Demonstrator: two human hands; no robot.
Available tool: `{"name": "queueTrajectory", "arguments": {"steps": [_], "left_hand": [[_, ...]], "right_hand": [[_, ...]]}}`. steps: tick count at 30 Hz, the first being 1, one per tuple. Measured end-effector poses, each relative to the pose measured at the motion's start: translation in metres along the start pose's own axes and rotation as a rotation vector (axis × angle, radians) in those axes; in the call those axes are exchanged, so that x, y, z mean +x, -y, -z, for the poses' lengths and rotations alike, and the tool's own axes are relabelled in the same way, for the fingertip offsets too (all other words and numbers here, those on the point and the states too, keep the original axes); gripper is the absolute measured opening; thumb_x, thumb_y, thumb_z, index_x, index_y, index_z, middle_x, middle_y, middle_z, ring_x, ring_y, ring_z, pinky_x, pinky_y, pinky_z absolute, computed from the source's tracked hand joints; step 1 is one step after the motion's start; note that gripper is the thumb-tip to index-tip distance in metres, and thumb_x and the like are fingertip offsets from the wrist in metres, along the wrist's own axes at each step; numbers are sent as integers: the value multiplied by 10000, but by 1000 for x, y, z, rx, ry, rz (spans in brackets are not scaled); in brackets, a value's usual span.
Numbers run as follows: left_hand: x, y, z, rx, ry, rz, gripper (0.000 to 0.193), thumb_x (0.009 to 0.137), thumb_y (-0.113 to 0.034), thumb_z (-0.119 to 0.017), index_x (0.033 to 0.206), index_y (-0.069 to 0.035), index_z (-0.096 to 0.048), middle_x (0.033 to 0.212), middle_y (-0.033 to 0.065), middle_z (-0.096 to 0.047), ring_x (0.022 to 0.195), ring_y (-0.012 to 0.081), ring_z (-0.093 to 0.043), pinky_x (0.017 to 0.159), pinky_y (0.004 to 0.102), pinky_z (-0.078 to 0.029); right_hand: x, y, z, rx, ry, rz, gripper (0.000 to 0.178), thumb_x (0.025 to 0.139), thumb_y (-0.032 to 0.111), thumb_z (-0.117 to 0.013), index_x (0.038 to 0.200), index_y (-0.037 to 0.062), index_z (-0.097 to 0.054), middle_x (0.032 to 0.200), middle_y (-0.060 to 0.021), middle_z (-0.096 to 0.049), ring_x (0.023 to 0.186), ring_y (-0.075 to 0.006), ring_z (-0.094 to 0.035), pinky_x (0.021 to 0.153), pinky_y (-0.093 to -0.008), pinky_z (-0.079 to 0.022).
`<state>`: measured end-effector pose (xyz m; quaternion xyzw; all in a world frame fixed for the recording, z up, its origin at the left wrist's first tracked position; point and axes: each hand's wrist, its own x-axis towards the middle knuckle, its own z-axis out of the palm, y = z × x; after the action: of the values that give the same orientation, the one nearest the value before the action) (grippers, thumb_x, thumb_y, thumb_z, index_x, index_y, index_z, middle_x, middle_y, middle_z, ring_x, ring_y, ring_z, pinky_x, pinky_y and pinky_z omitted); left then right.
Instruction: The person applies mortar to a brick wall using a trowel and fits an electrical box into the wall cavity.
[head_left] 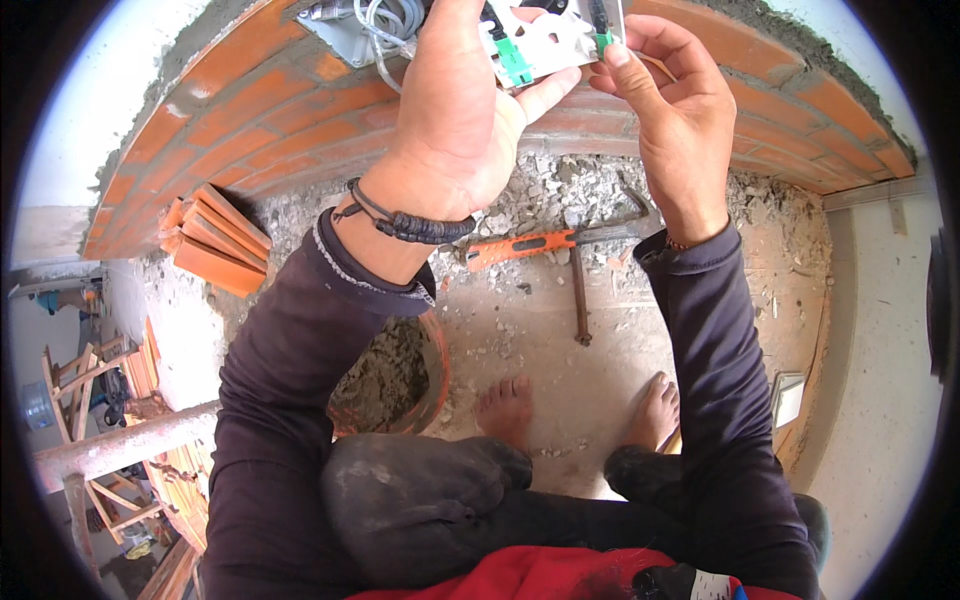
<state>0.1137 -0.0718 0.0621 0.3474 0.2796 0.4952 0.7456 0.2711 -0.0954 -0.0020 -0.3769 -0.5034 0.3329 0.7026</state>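
The person crouched barefoot on a rubble-strewn floor (520, 330) facing a low brick wall (290, 110). Both hands were raised to the far top of the view, meeting at a white socket module (545, 35) with green inserts. The left hand (455, 110) gripped the module from the left and below, its fingers closed round it and the thumb (548, 92) pressed along the module's near edge. The right hand (675, 110) came in from the right, its forefinger and thumb pinched shut on a small green clip (604, 42) at the module's right end. So the module lay between the two hands, its long axis running left to right and tilting slightly up toward the right, held just in front of a grey wall box (345, 35) recessed in the bricks at the far left. Grey cables (392, 25) ran out of that box toward the back of the module; how they joined it was hidden by the left hand. The left hand was the nearer one to the box. On the floor beyond the feet lay an orange-handled tool (520, 247) and a dark metal bar (580, 295), both well apart from the hands.
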Motion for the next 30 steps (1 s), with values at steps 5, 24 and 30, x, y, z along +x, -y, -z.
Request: {"name": "queueTrajectory", "arguments": {"steps": [5,24,30], "left_hand": [[-19,1,-11,60,68,-100,529,1029,-474,-505,1378,-76,-511,1337,97,-614,1273,239,-551,1151,497,-337],[-7,7,-14,94,-16,-137,523,1063,-450,-410,1349,-25,-517,1264,121,-649,1174,240,-619,1024,419,-474],[6,7,1,73,-20,-86,486,1070,-411,-400,1322,-17,-534,1218,103,-669,1128,220,-643,952,370,-522]], "right_hand": [[-7,-3,-2,116,-105,-46,283,931,-1,-709,1190,-56,-609,1087,-135,-682,880,-177,-696,811,-309,-583],[-29,16,-37,-25,-107,-14,238,825,-11,-759,1039,5,-656,815,8,-645,733,-48,-604,656,-198,-525],[-32,14,-42,-47,-122,-19,283,780,28,-780,1031,0,-651,774,8,-638,689,-47,-595,628,-210,-519]]}}
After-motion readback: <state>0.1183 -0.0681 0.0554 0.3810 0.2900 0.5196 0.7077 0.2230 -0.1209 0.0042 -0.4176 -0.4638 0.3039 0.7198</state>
